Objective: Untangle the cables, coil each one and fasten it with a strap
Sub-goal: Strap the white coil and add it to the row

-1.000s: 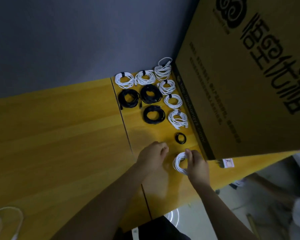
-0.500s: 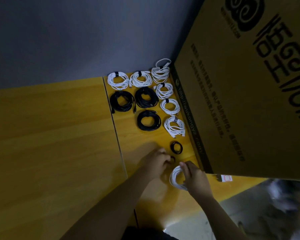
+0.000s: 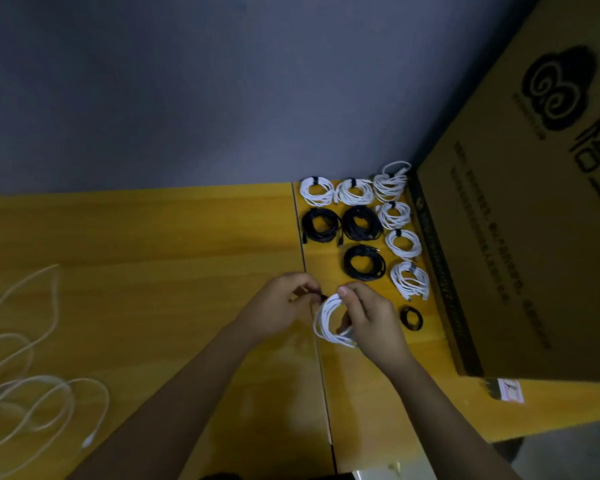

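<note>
White and black coils (image 3: 362,223) lie strapped, the right hand (image 3: 371,318) grips another coil (image 3: 328,320), the left hand (image 3: 284,303) pinches its strap (image 3: 317,295), loose cable (image 3: 32,393) waits.

Dim grey wall (image 3: 187,81) behind yellow wooden table (image 3: 136,254).

Strapped white and black cable coils (image 3: 362,223) lie at the far right of the yellow wooden desk (image 3: 153,271), beside the brown cardboard box (image 3: 520,254); a loose white cable (image 3: 32,403) sprawls far left.

Bare table (image 3: 146,244) lies leftward; cardboard box (image 3: 520,258) and finished coils (image 3: 364,220) block the right.
</note>
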Available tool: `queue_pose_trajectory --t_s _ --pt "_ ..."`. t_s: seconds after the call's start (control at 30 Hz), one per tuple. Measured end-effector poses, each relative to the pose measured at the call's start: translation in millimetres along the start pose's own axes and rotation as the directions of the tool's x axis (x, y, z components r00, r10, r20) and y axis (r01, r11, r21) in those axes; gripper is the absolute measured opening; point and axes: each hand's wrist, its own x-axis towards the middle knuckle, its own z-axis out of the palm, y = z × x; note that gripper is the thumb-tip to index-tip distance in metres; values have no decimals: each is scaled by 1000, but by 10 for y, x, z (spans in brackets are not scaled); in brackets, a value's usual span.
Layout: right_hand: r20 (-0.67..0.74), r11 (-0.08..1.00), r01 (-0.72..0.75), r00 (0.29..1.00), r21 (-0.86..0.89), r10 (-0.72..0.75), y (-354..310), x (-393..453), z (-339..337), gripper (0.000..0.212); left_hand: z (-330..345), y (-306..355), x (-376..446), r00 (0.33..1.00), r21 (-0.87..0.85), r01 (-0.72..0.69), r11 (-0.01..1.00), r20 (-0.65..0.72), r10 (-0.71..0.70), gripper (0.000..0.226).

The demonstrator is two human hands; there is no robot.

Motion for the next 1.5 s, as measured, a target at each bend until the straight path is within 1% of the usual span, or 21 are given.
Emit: queue_pose_trajectory --t_s 0.07,0.13,0.3,0.37,0.43,0.5,0.6,0.67,0.77,0.87,0.93,1.07,1.13,1.2,1.27,1.37,1.43,1.5 --pt "62 999 32 998 27 -33 -198 75 127 21 -184 16 -140 1000 -15 -7 1000 -11 7 20" --pt "131 998 55 990 18 -57 -321 123 263 23 -342 23 -288 999 -41 1 999 -52 -3 26" --pt "259 999 35 965 25 -40 -507 131 557 35 -632 51 -613 982 -137 39 990 -178 -63 23" --pt "295 998 51 954 38 -60 -608 148 650 38 -724 72 -690 968 -189 47 981 -235 -91 24" --pt "327 997 69 942 38 -78 -708 157 741 37 -795 82 -754 956 -184 35 982 -282 -87 24" --pt "320 995 90 942 53 -102 -804 173 817 37 -875 92 -789 941 -145 30 989 -330 -77 24" --pt "276 990 100 953 97 -123 -903 165 900 33 -961 77 -820 921 -148 52 988 -375 -105 22" --pt "251 987 104 959 123 -132 -948 147 944 31 -1005 88 -841 913 -210 76 975 -377 -153 18" --pt "218 979 98 966 181 -137 -995 115 993 24 -1074 140 -889 910 -382 95 919 -342 -236 9" --pt "193 971 75 974 228 -120 -1033 88 1012 9 -1121 174 -946 920 -482 100 870 -288 -265 15" --pt "156 965 59 983 255 -102 -1053 92 1024 9 -1137 186 -975 931 -524 92 847 -257 -260 22" --pt "119 964 63 988 258 -96 -1095 179 1025 14 -1163 210 -990 942 -641 103 760 -183 -282 39" --pt "140 968 57 986 244 -94 -1099 208 1035 15 -1164 226 -984 943 -633 103 767 -183 -278 49" --pt "163 962 46 982 270 -92 -1100 210 1051 18 -1156 225 -981 936 -615 90 784 -216 -277 52" --pt "162 949 35 983 312 -90 -1119 207 1054 20 -1153 223 -992 935 -596 66 800 -244 -259 41" --pt "168 945 25 982 325 -83 -1146 198 1043 20 -1162 196 -1009 941 -556 30 831 -265 -211 19" --pt "158 945 36 983 324 -92 -1134 193 1051 17 -1169 196 -1018 944 -538 29 843 -262 -200 17" --pt "133 950 55 986 307 -100 -1131 191 1060 17 -1176 216 -1018 952 -516 38 856 -243 -188 20"
